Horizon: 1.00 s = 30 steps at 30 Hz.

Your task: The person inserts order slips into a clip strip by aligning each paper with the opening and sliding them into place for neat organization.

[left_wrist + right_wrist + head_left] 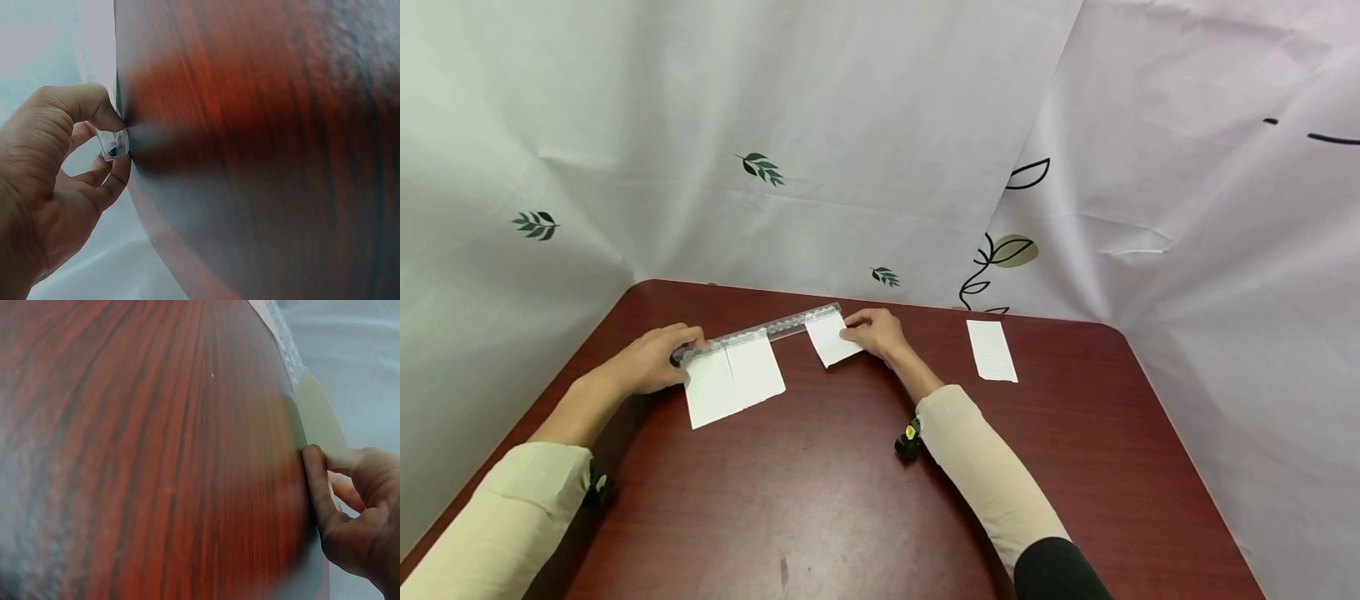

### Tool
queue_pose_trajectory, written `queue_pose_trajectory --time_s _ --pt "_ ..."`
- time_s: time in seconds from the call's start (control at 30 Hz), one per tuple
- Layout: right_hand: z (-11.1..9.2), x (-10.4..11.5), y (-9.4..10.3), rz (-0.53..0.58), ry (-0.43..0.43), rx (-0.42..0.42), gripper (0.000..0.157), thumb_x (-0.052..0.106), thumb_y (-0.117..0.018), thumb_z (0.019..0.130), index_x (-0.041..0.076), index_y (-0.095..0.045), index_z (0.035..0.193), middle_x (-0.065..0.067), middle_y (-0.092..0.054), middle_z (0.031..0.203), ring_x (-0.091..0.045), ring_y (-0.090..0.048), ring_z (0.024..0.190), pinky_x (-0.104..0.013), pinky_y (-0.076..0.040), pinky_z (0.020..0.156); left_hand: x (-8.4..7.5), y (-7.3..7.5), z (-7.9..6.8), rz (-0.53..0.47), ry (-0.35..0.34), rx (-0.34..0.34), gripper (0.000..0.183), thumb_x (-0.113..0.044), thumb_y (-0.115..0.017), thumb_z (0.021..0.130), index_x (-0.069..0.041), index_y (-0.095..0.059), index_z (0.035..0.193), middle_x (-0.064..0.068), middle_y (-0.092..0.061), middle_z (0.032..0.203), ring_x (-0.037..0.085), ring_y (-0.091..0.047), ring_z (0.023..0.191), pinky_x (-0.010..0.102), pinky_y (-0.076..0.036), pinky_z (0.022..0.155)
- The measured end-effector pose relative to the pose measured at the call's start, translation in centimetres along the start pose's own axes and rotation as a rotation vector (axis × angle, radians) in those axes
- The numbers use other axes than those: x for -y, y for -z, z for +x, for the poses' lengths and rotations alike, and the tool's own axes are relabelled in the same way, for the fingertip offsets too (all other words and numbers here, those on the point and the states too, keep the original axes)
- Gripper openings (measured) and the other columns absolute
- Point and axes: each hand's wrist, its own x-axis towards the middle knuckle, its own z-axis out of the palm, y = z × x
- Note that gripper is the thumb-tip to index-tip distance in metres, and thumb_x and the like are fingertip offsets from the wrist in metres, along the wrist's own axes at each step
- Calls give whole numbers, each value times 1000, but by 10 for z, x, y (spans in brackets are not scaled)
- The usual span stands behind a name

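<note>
A clear plastic ruler lies slantwise over the top edges of two white paper pieces. My left hand grips its left end; in the left wrist view thumb and fingers pinch the clear ruler end. Beside this hand is the larger paper, with a thin dark line running down from its top edge. My right hand pinches the right edge of the smaller paper, close to the ruler's other end. In the right wrist view the thumb lies against that paper, which bends upward.
A separate white paper strip lies to the right on the dark red wooden table. White curtain fabric with leaf prints stands behind and around the table. Small black wrist cameras hang at both sleeves.
</note>
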Motion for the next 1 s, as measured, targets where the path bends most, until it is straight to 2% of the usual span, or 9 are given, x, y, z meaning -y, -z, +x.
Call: queue_pose_trajectory --time_s 0.27,0.83,1.0 --pt "-2 1 -5 20 22 1 26 23 -85 100 10 -84 122 -13 -83 115 -23 -75 102 -31 -58 87 -2 0 0 0 -1 0 40 2 -81 78 -15 -65 110 11 -67 115 29 -56 98 43 -45 79" --pt "-3 2 -7 22 39 21 26 23 -84 100 10 -84 123 -11 -83 113 -17 -74 97 -26 -55 82 -3 0 0 6 -7 -4 40 2 -81 76 -15 -64 108 9 -67 111 28 -57 98 42 -45 80" --pt "-2 2 -8 5 40 11 25 24 -85 100 11 -84 121 -10 -83 112 -19 -74 98 -28 -56 84 -3 1 1 5 -9 -4 41 2 -81 76 -15 -65 109 10 -67 112 28 -57 98 42 -45 80"
